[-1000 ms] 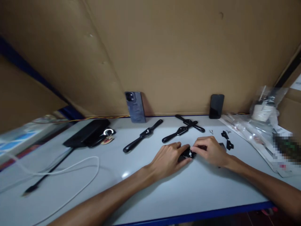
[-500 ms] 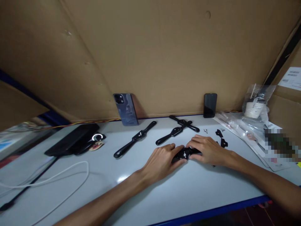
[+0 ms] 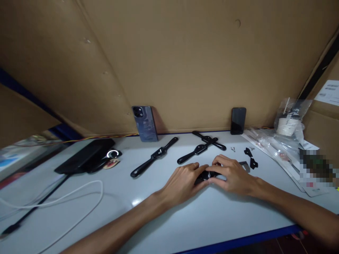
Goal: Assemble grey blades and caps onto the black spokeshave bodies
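Observation:
My left hand (image 3: 184,181) and my right hand (image 3: 231,175) meet over a small black watch part (image 3: 206,175) on the white table (image 3: 164,218). Both hands have their fingers curled onto it, the left from the left side, the right from the right. A small silver spot shows on the part between the fingertips. Most of the part is hidden under my fingers. Just behind my hands lie three black smartwatches with straps, one (image 3: 153,157) to the left, one (image 3: 196,150) in the middle and one (image 3: 209,140) crossing behind it.
Two phones lean on the cardboard wall: a grey one (image 3: 144,123) and a black one (image 3: 238,120). Small black strap pieces (image 3: 251,158) and screws (image 3: 233,149) lie right of my hands. Plastic bags (image 3: 280,141) fill the right side. A black case (image 3: 86,160) and white cable (image 3: 66,201) lie left.
My hands stay on the black part; the right fingers have shifted slightly over it. The view has shifted a little.

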`<state>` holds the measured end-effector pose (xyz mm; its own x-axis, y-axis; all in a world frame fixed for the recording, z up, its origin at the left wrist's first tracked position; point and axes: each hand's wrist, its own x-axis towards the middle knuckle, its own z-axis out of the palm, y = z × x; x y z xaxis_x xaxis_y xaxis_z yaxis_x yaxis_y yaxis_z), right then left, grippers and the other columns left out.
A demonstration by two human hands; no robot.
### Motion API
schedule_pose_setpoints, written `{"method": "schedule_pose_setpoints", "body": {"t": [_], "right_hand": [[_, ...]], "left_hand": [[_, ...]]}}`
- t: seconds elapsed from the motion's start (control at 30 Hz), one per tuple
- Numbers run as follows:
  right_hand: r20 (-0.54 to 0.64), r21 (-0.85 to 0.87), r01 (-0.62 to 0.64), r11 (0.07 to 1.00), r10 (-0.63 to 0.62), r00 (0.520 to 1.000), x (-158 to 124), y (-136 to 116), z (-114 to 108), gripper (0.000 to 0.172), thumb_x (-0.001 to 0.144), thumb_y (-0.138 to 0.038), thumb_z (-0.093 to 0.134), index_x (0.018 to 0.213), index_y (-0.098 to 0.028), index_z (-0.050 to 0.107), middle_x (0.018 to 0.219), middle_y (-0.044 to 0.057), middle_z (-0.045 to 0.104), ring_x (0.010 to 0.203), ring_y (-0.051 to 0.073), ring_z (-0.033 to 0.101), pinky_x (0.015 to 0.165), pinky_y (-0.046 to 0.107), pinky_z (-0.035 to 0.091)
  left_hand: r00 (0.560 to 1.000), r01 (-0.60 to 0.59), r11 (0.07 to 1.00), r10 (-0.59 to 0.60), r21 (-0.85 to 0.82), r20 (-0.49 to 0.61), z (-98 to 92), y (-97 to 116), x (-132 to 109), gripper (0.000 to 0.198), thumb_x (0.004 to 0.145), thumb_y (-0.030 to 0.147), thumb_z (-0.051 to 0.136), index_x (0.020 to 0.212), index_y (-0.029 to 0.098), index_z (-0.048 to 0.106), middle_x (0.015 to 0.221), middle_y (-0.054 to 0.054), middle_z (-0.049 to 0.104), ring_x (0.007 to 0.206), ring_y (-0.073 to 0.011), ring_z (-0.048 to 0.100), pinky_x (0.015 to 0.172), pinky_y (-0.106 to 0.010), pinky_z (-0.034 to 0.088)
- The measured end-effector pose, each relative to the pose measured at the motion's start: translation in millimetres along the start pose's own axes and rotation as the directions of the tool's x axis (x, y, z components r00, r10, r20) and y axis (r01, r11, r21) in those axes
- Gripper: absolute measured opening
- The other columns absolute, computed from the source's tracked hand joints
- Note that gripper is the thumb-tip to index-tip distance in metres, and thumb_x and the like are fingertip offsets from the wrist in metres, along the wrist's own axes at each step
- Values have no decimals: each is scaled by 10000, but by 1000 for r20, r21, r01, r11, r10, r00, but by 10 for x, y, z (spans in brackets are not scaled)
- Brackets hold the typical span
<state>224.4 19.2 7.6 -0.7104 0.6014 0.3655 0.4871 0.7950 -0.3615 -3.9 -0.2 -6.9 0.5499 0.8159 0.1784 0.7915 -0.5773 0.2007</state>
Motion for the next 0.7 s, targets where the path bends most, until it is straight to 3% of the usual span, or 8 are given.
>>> {"method": "schedule_pose_setpoints", "body": {"t": [0.37,0.7], "right_hand": [[15,31,-14,999,14,1000,5,11,9,165,991,-239,666,1122,-189,753,1027,72,670,921,211,647,796,355,517],[-69,111,-41,993,49,996,22,21,105,158,923,-190,693,765,-186,703,906,43,668,811,181,623,746,333,493]], "left_hand": [[999,19,1000,-18,-18,32,-29,10,13,398,1021,429,591,1346,202,621,953,-62,694,832,-248,702,655,-321,500],[1000,9,1000,-8,-16,20,-23,5,16,389,1039,474,541,1305,207,637,915,-60,688,812,-250,701,629,-322,477]]}}
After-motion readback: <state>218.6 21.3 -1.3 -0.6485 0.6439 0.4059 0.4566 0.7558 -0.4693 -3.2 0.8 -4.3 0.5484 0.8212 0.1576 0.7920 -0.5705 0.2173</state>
